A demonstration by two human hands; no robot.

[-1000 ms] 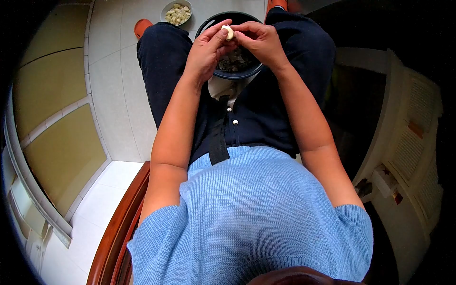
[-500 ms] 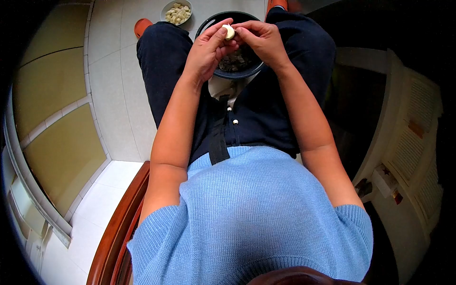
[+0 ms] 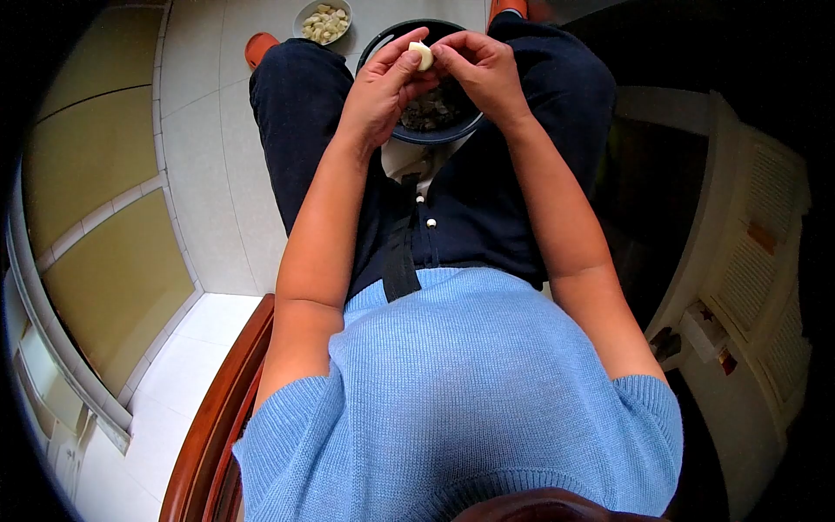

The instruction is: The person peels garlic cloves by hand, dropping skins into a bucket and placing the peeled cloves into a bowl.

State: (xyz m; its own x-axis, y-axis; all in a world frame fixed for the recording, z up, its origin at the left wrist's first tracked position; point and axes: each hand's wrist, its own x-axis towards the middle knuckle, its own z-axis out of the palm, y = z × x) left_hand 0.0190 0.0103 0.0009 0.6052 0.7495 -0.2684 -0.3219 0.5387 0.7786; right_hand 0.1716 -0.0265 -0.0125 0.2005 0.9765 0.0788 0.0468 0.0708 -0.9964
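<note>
Between the thumb and fingers of my left hand (image 3: 380, 90) is a pale, smooth garlic clove (image 3: 424, 57). The thumb presses on its near face. My right hand (image 3: 487, 71) comes in from the other side, thumb and forefinger pinched together at the clove's right edge. Whatever lies between those right fingertips is too small to make out. Both hands are above a dark round basin (image 3: 432, 137) on the floor between my knees. Dark and greyish scraps (image 3: 428, 113) lie in the basin, partly hidden by my hands.
Beyond my left knee, a white bowl (image 3: 347, 35) of pale cloves (image 3: 323, 24) sits on the tiled floor (image 3: 204, 148). An orange shoe (image 3: 258, 49) is beside it. A wooden chair arm (image 3: 217, 409) curves along my left side.
The clove has turned slightly in my left fingers, showing more of its pale side. My right hand has shifted slightly, staying close to the clove.
</note>
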